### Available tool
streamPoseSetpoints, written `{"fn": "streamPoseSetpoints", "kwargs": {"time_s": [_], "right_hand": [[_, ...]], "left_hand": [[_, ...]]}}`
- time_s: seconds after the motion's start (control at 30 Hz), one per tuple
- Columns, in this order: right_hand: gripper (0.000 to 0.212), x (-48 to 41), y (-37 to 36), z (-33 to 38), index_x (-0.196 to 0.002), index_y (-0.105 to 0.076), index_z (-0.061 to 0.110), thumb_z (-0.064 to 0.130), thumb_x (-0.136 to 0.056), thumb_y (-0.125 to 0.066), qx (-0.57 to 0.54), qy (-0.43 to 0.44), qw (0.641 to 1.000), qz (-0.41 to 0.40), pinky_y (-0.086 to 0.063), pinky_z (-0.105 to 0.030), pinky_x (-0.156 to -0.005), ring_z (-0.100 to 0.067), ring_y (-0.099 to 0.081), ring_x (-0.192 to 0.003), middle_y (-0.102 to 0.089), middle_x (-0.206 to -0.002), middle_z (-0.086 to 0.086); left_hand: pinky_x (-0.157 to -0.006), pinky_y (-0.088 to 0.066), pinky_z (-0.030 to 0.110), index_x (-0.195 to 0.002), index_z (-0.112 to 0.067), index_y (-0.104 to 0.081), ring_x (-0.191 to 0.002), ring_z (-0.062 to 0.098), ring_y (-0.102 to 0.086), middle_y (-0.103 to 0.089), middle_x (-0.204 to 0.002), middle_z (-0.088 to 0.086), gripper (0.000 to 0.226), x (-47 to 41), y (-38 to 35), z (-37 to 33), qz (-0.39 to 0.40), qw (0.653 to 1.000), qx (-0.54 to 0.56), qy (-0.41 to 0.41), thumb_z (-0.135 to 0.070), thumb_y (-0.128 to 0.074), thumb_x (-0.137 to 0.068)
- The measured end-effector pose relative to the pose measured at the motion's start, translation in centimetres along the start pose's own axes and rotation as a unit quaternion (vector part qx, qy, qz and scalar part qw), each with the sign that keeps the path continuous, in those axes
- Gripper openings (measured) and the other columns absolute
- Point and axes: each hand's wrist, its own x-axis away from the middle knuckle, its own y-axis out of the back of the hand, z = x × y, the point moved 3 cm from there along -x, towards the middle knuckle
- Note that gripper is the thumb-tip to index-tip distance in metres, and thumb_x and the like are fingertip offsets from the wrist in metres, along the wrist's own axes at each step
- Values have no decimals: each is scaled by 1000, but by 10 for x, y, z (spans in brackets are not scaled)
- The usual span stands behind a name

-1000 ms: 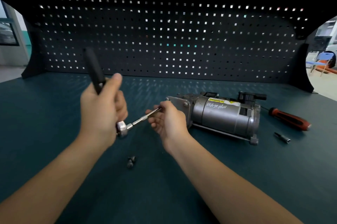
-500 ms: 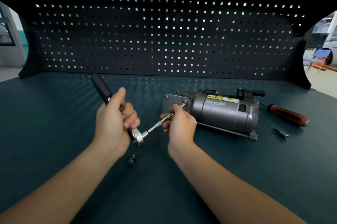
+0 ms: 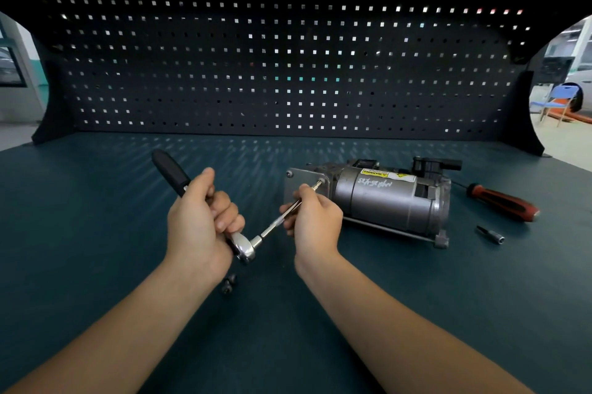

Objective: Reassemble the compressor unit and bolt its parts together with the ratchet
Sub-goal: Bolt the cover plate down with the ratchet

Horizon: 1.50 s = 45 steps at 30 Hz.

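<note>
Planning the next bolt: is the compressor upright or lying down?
Lying down: the compressor rests lengthwise on the bench, its end plate facing the ratchet.

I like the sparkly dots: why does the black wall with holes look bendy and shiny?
Head view: the wide-angle lens bows the pegboard and its edges; light from behind shines through its holes and throws pale streaks onto the table; the ratchet glints at its metal head; nothing looks badly blurred.

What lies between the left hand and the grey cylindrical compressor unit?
In the head view, the black-handled chrome ratchet in the left hand and its slim extension bar, which the right hand pinches, reach to the grey cylindrical compressor unit.
</note>
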Motion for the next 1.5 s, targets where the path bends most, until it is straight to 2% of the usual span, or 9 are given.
{"fn": "streamPoseSetpoints", "kwargs": {"time_s": [0.2,0.33,0.57,0.8,0.93,1.0,1.1,1.27,1.5], "right_hand": [[27,-1,0,3,-71,-51,9,17,-96,-46,-22,-18,999,16,-27,-11,-32,-5,-35,-25,-54,-38,4],[29,0,0,3,-73,-54,8,20,-97,-44,-64,-54,996,30,-27,-13,-32,-5,-35,-26,-55,-38,5],[28,-2,-4,9,-76,-55,8,24,-97,-46,-118,-96,987,49,-28,-12,-32,-5,-36,-27,-60,-43,2],[32,-8,-5,5,-64,-52,11,16,-95,-51,-49,-52,995,72,-43,-26,-54,-13,-49,-50,-56,-54,-2],[34,-8,-4,5,-66,-49,8,22,-97,-47,-87,-87,989,80,-26,-15,-31,-5,-35,-27,-56,-40,1],[32,-8,-5,5,-69,-49,7,22,-98,-46,-94,-103,986,90,-26,-14,-30,-4,-35,-27,-57,-41,-1],[31,-10,-6,4,-72,-51,7,23,-97,-47,-100,-121,983,93,-27,-13,-30,-4,-36,-26,-58,-41,-1],[32,-12,-1,4,-74,-53,4,22,-95,-37,-151,-148,971,114,-30,-14,-32,-8,-40,-28,-60,-46,-5],[33,-13,4,0,-74,-52,8,22,-99,-38,-140,-123,974,130,-36,-15,-38,-7,-46,-35,-62,-49,-1]], "left_hand": [[-32,-22,13,-62,-19,-34,-29,5,-21,-22,-39,-9,36,7,-12,-5,-13,999,48,21,-24,-49,-94],[-33,-21,15,-63,-18,-30,-30,6,-20,-25,-38,-9,37,20,-36,-16,96,987,-85,-95,-24,-48,-95],[-35,-22,15,-59,-16,-33,-32,6,-23,-30,-38,-9,40,22,-69,-33,241,890,-301,-243,-21,-52,-94],[-46,-29,4,-65,-23,-45,-44,-4,-39,-47,-58,-7,17,39,-41,-12,369,696,-449,-422,-34,-52,-75],[-35,-22,12,-65,-20,-37,-31,2,-23,-28,-37,-10,41,11,-29,-21,155,960,-144,-183,-55,-47,-85],[-34,-21,12,-66,-18,-34,-30,4,-22,-25,-39,-10,45,-7,-12,-15,24,998,54,-19,-53,-41,-93],[-37,-28,11,-67,-16,-33,-32,7,-29,-28,-45,-6,33,-14,0,-9,-31,985,161,54,-34,-32,-94],[-42,-42,18,-86,-21,-47,-40,11,-47,-45,-48,-6,26,2,-20,-18,115,986,-28,-118,-33,-27,-99],[-42,-39,12,-116,-58,-44,-39,-2,-44,-49,-50,-17,34,29,-28,-11,349,808,-316,-355,-70,-33,-85]]}}
